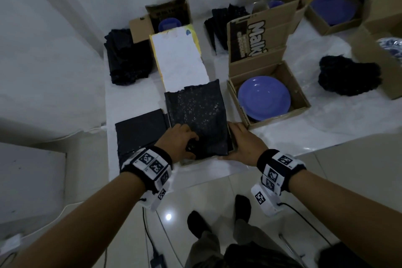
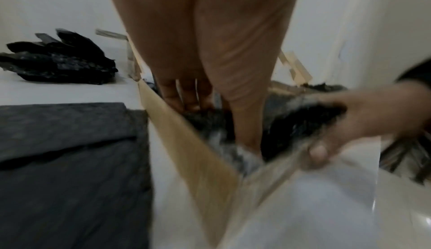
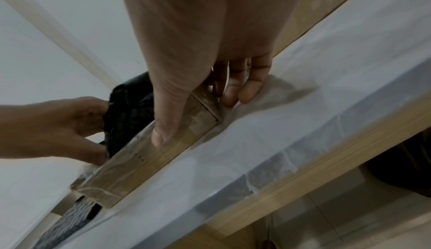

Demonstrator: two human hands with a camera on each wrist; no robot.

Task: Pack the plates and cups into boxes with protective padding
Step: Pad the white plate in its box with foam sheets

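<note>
The black padding sheet [image 1: 196,115] lies in the lower centre of the head view, draped into a cardboard box [image 3: 161,153] at the tabletop's [image 1: 293,119] near edge. Its long axis runs from the person up the frame toward the white flap [image 1: 178,61].

The left hand [image 1: 181,140] pinches the sheet's near end with curled fingers [image 2: 186,96]; the right hand [image 1: 243,143] clasps the box's near right corner, thumb across the front wall.

The likely risk is bunching: pushed unevenly, the sheet may leave bare cardboard. The box, near the edge, could slide off. A purple plate [image 1: 264,98] waits in the neighbouring box [image 1: 302,95] at right.
</note>
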